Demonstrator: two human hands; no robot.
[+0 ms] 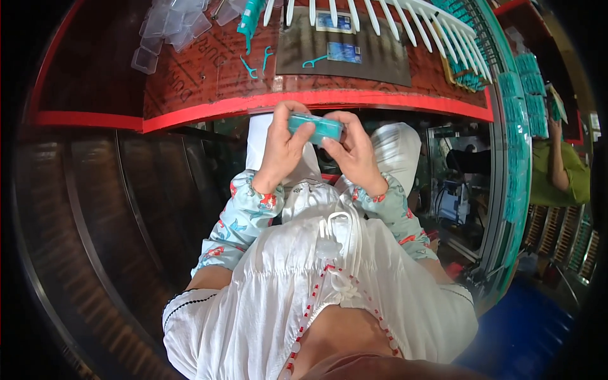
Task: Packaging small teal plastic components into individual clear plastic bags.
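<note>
Above my lap, just off the red front edge of the workbench (316, 99), I hold a small clear plastic case (315, 128) filled with something teal. My left hand (283, 144) is closed around its left end, with the thumb on the near face. The right end is gripped by my right hand (356, 151), thumb also in front. Most of the fingers on both hands are hidden behind the case. Beyond it on the bench lie a few loose teal floss picks (266, 59), one of them on a dark grey mat (380, 71).
Clear plastic cases (170, 26) are heaped at the far left of the bench. A white comb-like rack (373, 19) arches over the mat. Teal floss picks (514, 152) line a machine rail on the right. Farther right, a person in a green top (550, 170) reaches up.
</note>
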